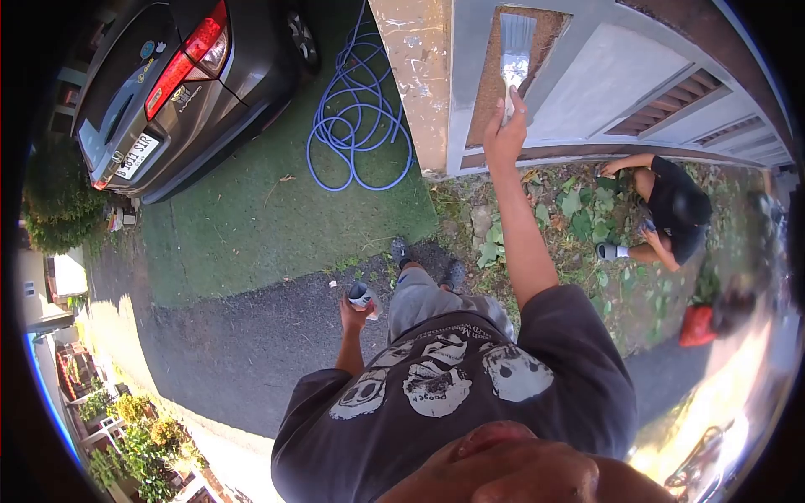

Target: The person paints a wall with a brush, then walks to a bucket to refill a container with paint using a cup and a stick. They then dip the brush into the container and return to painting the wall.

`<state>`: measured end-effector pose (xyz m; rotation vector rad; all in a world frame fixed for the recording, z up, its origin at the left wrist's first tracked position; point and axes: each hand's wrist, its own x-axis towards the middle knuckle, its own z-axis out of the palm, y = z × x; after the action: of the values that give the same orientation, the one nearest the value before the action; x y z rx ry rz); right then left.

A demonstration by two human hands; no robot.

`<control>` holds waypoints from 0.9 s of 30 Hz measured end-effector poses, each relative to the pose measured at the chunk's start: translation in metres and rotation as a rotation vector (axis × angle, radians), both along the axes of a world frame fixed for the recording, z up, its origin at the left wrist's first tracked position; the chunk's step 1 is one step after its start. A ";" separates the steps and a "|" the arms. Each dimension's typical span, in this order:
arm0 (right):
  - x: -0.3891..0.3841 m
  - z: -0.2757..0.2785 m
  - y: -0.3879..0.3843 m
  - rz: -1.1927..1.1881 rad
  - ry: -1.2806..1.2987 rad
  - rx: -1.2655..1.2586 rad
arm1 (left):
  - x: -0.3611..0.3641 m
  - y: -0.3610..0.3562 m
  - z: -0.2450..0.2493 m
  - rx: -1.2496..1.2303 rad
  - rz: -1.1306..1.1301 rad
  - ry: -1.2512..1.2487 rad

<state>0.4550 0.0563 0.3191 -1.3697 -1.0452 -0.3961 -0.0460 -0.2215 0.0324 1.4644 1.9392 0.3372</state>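
Note:
My right hand (507, 130) is raised and closed around the handle of a paintbrush (517, 59). The bristles look grey and point up, overlapping a brown recessed panel (482, 109) with a grey-painted frame (463, 84). Low at my left side, my left hand (355, 313) grips a small paint can (361, 295) with a dark opening and a pale, marked side. Pale grey and white panels (587, 84) continue to the right of the brush.
A dark car (189, 109) is parked at the upper left, beside a coiled blue hose (356, 138) on green turf (251, 226). To the right, another person (675, 210) crouches among leafy plants (579, 210) along the wall's base. A red object (696, 325) sits farther right.

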 end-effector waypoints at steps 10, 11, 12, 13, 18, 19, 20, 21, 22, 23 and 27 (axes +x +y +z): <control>-0.005 -0.120 -0.027 0.164 0.108 -0.845 | -0.004 -0.001 -0.011 -0.004 0.002 0.040; -0.010 -0.091 -0.020 0.167 0.080 -0.598 | -0.009 -0.003 -0.011 0.039 -0.017 0.033; -0.011 -0.071 -0.010 0.157 0.019 -0.397 | -0.009 0.001 -0.005 0.035 -0.019 0.037; -0.011 -0.057 -0.003 0.143 -0.043 -0.196 | -0.007 0.003 0.005 0.011 0.006 0.023; -0.010 -0.057 0.010 0.119 -0.057 -0.068 | -0.011 0.000 0.009 -0.007 -0.002 0.059; -0.009 -0.082 0.007 0.130 0.001 -0.398 | -0.011 0.001 0.010 -0.003 -0.004 0.060; -0.007 -0.112 0.005 0.139 0.058 -0.725 | -0.011 0.000 0.010 -0.008 0.002 0.061; -0.003 -0.154 -0.001 0.148 0.035 -0.987 | -0.011 0.001 0.011 -0.012 0.007 0.061; 0.001 -0.193 -0.008 0.152 0.014 -1.247 | -0.014 -0.001 0.010 -0.005 0.002 0.061; 0.002 -0.213 -0.012 0.144 0.015 -1.236 | -0.016 0.000 0.006 0.003 -0.010 0.061; -0.010 -0.191 -0.016 0.147 0.062 -1.060 | -0.014 0.003 0.015 0.022 -0.010 0.017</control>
<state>0.4447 0.0400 0.1277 -2.1805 -1.3587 0.3891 -0.0604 -0.2184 0.0476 1.4950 1.9468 0.3430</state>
